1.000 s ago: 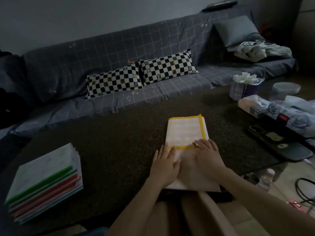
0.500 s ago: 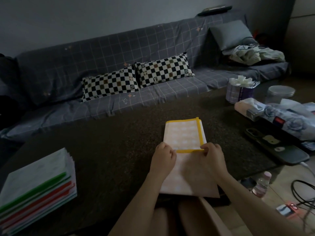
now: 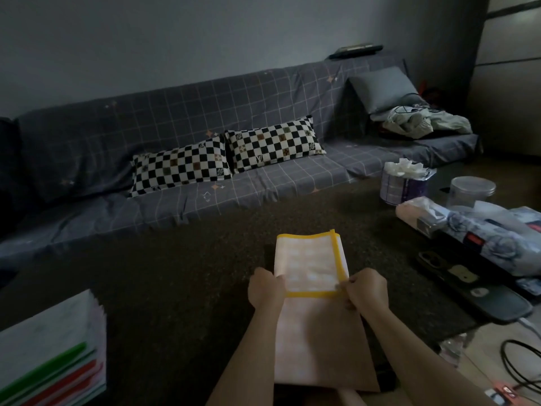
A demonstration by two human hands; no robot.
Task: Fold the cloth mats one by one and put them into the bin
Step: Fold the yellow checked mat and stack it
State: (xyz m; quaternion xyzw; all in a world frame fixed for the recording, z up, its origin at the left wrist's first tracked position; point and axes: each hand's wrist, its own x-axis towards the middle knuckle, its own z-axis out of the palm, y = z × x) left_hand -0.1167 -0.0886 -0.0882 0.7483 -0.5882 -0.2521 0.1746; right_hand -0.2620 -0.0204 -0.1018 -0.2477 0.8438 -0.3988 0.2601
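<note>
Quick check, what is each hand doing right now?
Left hand: closed, pinching the left edge of the yellow-trimmed mat.
Right hand: closed, pinching the mat's right edge at the yellow trim.

Both hands, flat on the mat 1 second ago, now pinching its yellow-edged fold.

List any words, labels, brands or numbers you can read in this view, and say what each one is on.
None can be read.
Tissue pack: print on its wrapper is too blurred.
Floral package: a red label is too small to read.
Checkered pillows: some squares carry marks, too small to make out.
Stack of mats and yellow-edged mat: no text visible.
</note>
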